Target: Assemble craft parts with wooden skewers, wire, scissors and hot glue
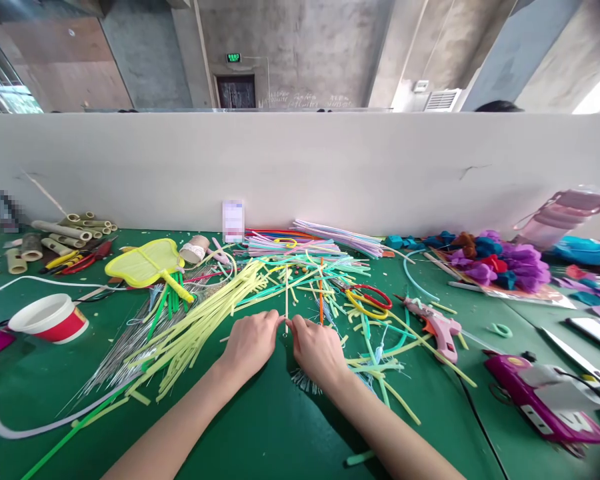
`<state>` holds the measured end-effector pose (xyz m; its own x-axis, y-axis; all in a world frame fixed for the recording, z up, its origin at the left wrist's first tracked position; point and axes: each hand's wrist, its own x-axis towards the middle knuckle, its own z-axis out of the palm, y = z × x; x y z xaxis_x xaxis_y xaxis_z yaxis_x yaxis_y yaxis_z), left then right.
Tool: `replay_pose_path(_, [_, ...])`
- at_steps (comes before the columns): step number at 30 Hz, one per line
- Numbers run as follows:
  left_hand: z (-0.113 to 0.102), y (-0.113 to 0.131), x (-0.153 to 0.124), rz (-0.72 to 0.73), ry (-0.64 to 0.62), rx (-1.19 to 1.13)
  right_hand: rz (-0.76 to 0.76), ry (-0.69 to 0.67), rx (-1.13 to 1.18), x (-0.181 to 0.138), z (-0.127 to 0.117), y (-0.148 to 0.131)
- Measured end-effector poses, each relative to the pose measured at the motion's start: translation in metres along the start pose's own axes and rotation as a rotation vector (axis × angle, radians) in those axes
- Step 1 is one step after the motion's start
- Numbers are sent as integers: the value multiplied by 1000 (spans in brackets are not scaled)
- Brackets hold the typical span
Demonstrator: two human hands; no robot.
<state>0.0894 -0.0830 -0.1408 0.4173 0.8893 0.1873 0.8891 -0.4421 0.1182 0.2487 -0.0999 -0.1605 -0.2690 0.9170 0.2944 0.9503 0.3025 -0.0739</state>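
My left hand [253, 340] and my right hand [317, 343] meet low over the middle of the green table, thumbs and forefingers pinched close together. What the fingertips hold is too small to make out. A thin pale stick [287, 290] points away from me, its near end between the two hands. Just past my right hand lies an orange pipe cleaner [321, 293]. To the left of my left hand spreads a bundle of yellow pipe cleaners [215, 307]. A bluish tassel [305, 381] is partly hidden under my right hand.
Red-and-yellow-handled scissors [367, 301] and a pink glue gun [437, 327] lie to the right, beyond loose cut pieces. Left are metal wires [125, 340], a paper cup [50, 319] and a yellow swatter-shaped piece [147, 263]. A white partition [280, 160] stands behind.
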Motion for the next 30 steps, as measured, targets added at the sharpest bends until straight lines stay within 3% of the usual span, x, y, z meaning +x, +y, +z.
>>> replay_pose_path(5, [3, -9, 1, 62, 44, -29, -85, 63, 10, 1, -3, 11])
replay_pose_path(9, [7, -10, 1, 108, 49, -86, -64, 135, 3, 2, -6, 8])
replay_pose_path(13, [0, -8, -2, 180, 40, -170, -110, 239, 147, 4, -9, 12])
replay_pose_path(23, [-21, -14, -6, 289, -65, -539, -249, 179, 482, 5, -14, 21])
replay_pose_path(26, [-33, -16, -7, 297, -97, -675, -195, 196, 582, 7, -20, 26])
replay_pose_path(30, [-40, -24, -4, 158, -49, -748, -4, 278, 503, 13, -15, 48])
